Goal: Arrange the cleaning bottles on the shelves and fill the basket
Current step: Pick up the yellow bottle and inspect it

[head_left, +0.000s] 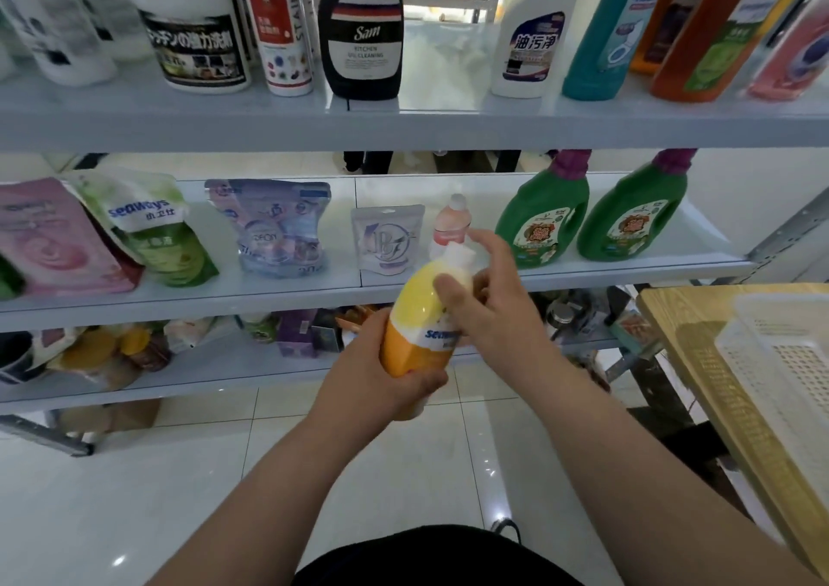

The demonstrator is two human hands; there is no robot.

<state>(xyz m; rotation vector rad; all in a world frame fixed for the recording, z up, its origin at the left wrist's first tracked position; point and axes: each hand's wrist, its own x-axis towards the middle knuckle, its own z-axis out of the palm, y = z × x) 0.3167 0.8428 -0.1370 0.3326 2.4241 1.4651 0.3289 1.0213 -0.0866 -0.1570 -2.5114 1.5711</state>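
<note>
The left hand (386, 377) grips the bottom of the yellow bottle (415, 312) and the right hand (493, 316) curls round its top, in the air by the front edge of the middle shelf (224, 299); next it probably needs standing in a gap.

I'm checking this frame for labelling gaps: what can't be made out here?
Head view:
- yellow-orange bottle: label mostly covered by the left hand and right hand.
- pink bottle: lower part hidden behind the held bottle's cap.
- top-shelf bottles: tops cut off by the upper edge.
- bottom-shelf goods: blurred, unidentifiable.
- white basket: cut off by the right edge.
</note>
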